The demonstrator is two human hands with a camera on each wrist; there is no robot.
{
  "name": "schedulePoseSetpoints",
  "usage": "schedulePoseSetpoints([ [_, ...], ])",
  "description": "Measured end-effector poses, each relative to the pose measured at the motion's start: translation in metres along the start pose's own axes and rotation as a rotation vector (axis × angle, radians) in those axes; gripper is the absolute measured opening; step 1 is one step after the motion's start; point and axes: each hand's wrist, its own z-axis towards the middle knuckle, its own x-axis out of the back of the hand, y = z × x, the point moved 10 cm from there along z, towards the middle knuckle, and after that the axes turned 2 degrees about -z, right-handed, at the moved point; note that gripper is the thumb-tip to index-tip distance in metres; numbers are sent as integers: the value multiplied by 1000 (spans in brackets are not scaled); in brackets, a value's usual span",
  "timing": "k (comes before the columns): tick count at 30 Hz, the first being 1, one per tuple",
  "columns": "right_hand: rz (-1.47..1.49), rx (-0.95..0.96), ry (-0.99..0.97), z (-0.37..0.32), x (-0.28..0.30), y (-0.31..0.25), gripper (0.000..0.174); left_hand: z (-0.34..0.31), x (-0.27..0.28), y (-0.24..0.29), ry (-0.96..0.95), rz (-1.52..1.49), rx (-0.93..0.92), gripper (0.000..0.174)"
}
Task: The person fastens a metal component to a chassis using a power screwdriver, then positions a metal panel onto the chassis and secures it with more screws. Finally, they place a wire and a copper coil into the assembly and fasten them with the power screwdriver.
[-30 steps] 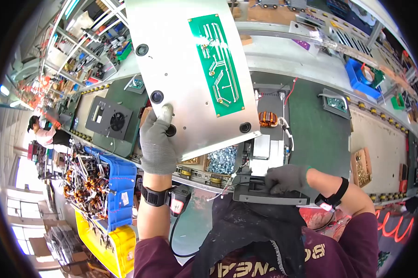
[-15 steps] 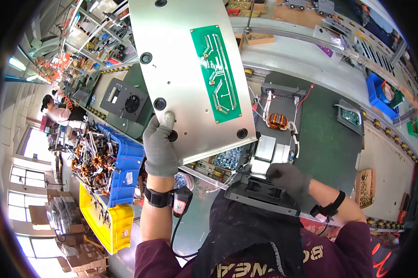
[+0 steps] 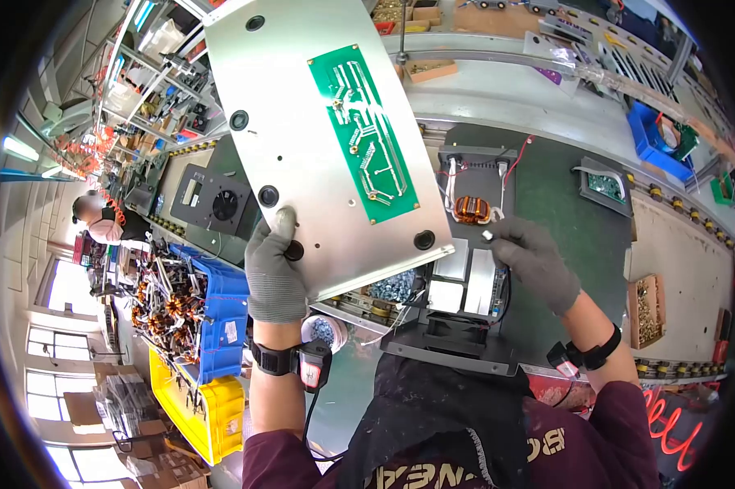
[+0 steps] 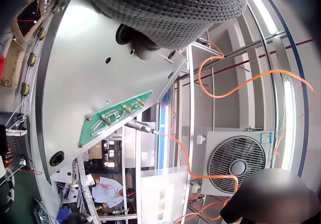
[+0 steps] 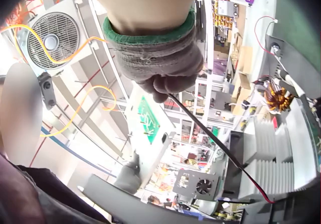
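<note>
Has the open case (image 3: 477,277) on the bench (image 3: 559,151) at clock centre, a coil (image 3: 472,210) toward its twelve o'clock end. Holds the sheet (image 3: 270,90), circuit board (image 3: 363,134) on its face, at ten, with the left hand (image 3: 274,273) at nine. Holds a wire (image 5: 215,141) at three, in the right hand (image 3: 539,265). Has a bin (image 3: 661,160) at two, a parts box (image 3: 661,301) past three, a bucket (image 3: 341,330) and a crate (image 3: 221,416) at eight, a coil-filled crate (image 3: 227,301) just before nine, a fan panel (image 3: 196,196) just past nine.
</note>
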Motion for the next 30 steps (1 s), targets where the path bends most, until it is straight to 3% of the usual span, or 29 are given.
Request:
schedulePoseSetpoints([
  [3, 84, -44, -110, 11, -18, 20, 26, 1, -19, -21, -93, -90, 107, 37],
  [6, 189, -182, -122, 6, -24, 20, 28, -2, -33, -39, -96, -171, 192, 36],
  [10, 211, -201, -162, 7, -30, 29, 29, -6, -46, -53, -97, -244, 240, 34],
  [13, 257, -264, -183, 7, -32, 53, 29, -10, -48, -63, -78, -166, 285, 30],
  [15, 318, -97, -147, 14, -27, 56, 23, -9, -40, -70, -47, -114, 314, 29],
  [17, 433, -130, -132, 11, -28, 57, 22, -3, -26, -71, -36, 289, 210, 27],
  [18, 541, -158, -115, 9, -26, 57, 21, -10, -42, -58, -46, 228, 161, 28],
  [19, 558, -201, -146, 8, -29, 58, 23, -11, -46, -68, -61, 142, 191, 29],
  [20, 682, -243, -158, 7, -31, 58, 36, -12, -47, -81, -78, 56, 227, 29],
  [21, 718, -239, -164, 9, -32, 60, 39, -10, -43, -90, -104, 135, 195, 34],
  [25, 713, -191, -164, 10, -32, 48, 56, -5, -45, -95, -128, 90, 221, 29],
  [30, 768, -95, -150, 8, -21, 43, 65, -1, -56, -83, -158, 78, 178, 33],
])
